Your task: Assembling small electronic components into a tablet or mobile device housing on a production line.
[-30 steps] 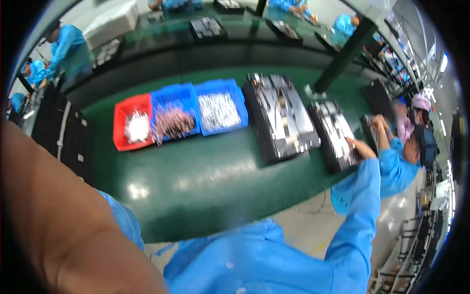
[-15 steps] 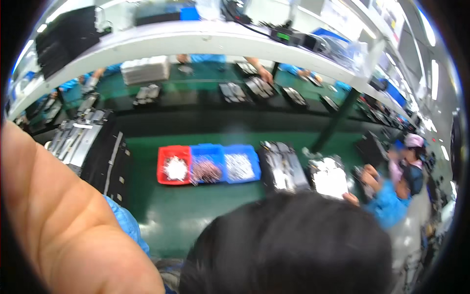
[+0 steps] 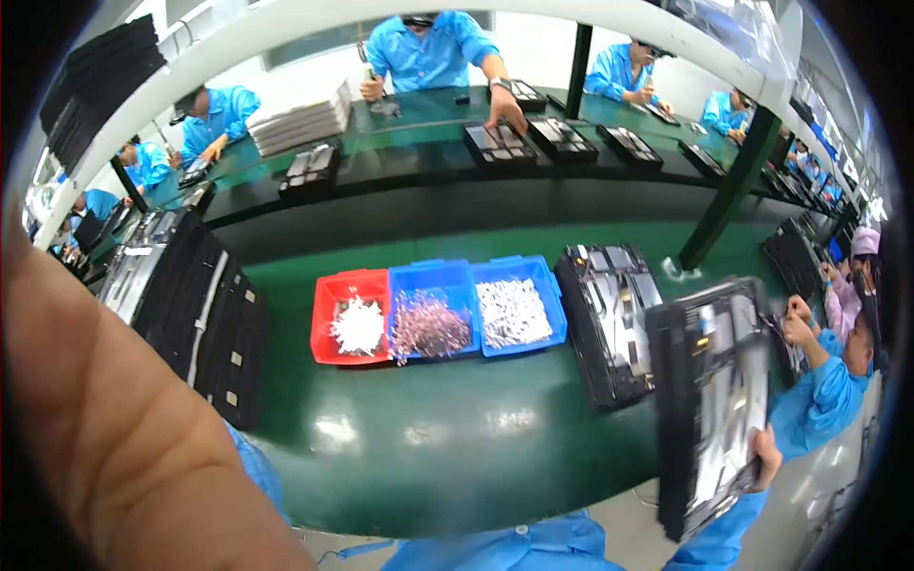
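Observation:
Very close to the camera, my left hand point(image 3: 133, 419) fills the left edge with its palm and wrist; its fingers run out of sight. At the right, my right hand point(image 3: 764, 459) grips the side of a black tray point(image 3: 678, 419), which is tilted up steeply and slightly blurred. Flat silver and black device parts lie in its recesses. Beside it on the green table, a similar loaded tray point(image 3: 598, 357) rests. Further left stand a red bin point(image 3: 324, 319) of white pieces, a blue bin point(image 3: 400, 278) of pinkish small parts and another blue bin point(image 3: 555, 319) of white small parts.
A tall stack of black trays point(image 3: 228, 333) stands at the left. Beyond, a long bench carries more trays point(image 3: 502, 145) and a white stack point(image 3: 300, 119), with several co-workers in blue point(image 3: 428, 52). A green post point(image 3: 728, 195) and a white overhead beam point(image 3: 333, 29) cross the view.
The view has shifted, and the dark hair covering the lower middle is gone. The bright tray at the right is now lifted and tilted in my right hand. My left hand stays near the camera.

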Demonstrator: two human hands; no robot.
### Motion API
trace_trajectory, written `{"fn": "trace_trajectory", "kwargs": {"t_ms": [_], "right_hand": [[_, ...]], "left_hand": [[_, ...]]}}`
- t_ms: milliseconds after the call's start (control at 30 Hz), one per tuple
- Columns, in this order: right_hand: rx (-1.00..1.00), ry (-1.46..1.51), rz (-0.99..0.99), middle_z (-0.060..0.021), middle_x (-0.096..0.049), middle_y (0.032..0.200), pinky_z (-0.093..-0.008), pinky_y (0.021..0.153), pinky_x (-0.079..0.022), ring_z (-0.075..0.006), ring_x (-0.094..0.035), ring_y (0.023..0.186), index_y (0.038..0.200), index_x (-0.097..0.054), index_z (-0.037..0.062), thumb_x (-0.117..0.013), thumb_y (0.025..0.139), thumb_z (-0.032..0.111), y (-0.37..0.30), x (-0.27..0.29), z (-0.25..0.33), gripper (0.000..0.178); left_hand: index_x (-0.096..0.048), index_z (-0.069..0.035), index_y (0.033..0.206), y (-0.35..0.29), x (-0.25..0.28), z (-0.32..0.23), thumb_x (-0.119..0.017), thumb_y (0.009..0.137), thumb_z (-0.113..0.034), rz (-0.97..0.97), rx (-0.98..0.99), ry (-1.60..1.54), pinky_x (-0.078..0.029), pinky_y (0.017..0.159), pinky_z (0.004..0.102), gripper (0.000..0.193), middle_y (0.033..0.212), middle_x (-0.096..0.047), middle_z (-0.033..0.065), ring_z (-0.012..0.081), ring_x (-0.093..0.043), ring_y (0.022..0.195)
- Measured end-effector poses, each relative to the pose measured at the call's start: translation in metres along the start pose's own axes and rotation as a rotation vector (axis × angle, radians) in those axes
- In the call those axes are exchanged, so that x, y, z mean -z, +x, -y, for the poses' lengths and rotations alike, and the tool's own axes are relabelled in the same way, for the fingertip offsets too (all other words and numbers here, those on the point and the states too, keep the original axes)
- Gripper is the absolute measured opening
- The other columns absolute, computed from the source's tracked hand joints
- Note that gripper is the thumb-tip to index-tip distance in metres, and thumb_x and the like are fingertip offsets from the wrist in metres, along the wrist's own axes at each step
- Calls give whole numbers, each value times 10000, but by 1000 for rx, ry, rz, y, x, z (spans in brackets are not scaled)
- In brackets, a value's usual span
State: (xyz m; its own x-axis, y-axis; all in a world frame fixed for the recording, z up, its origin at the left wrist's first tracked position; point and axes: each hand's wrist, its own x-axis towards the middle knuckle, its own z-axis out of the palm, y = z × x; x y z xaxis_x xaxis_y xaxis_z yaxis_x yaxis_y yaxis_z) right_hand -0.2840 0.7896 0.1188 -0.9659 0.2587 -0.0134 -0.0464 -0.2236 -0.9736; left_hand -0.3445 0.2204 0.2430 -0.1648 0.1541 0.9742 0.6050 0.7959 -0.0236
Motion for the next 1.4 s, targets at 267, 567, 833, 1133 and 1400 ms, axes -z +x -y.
{"fn": "trace_trajectory", "kwargs": {"t_ms": [267, 567, 833, 1133, 1400], "right_hand": [[-428, -14, 449, -146, -651, 1258, -343, 1011, -469, -206, -615, 1149, 1400, -489, -64, -831, 790, 181, -56, -131, -22, 741], [-599, 71, 499, -127, -668, 1209, -285, 945, -503, -143, -628, 1069, 1418, -417, -88, -715, 956, 116, -103, -165, -90, 586], [-310, -88, 517, -195, -683, 1158, -345, 910, -534, -244, -671, 1066, 1465, -295, -104, -665, 996, 219, -103, -176, -99, 679], [-73, -1079, 959, -153, -703, 699, -397, 573, -549, -340, -697, 596, 1301, -548, -63, -715, 909, 506, -41, -181, -41, 710], [65, -694, 674, -83, -684, 684, -269, 534, -494, -127, -648, 552, 1181, -629, -64, -769, 914, 222, -7, -187, -46, 416]], "left_hand": [[-440, 89, 1449, -8, -5, -55, -680, 953, -249, 40, 193, -50, -409, 1125, 426, 646, 1480, -478, 264, 381, -473, 1379], [-752, -47, 975, -44, -39, -41, -754, 786, 16, 467, 390, 48, -495, 875, 380, 199, 1016, -659, 99, 285, -606, 1014], [-774, -84, 969, -101, -99, 4, -741, 818, -62, 732, 292, 77, -472, 813, 399, 156, 950, -618, 77, 290, -558, 922], [-735, -64, 916, -108, -105, 14, -754, 811, -82, 809, 254, 159, -459, 795, 425, 109, 951, -590, 88, 306, -549, 925], [-697, -4, 949, -112, -103, 20, -700, 897, -41, 526, 541, -43, -473, 789, 349, 63, 952, -598, 129, 257, -584, 900]]}}
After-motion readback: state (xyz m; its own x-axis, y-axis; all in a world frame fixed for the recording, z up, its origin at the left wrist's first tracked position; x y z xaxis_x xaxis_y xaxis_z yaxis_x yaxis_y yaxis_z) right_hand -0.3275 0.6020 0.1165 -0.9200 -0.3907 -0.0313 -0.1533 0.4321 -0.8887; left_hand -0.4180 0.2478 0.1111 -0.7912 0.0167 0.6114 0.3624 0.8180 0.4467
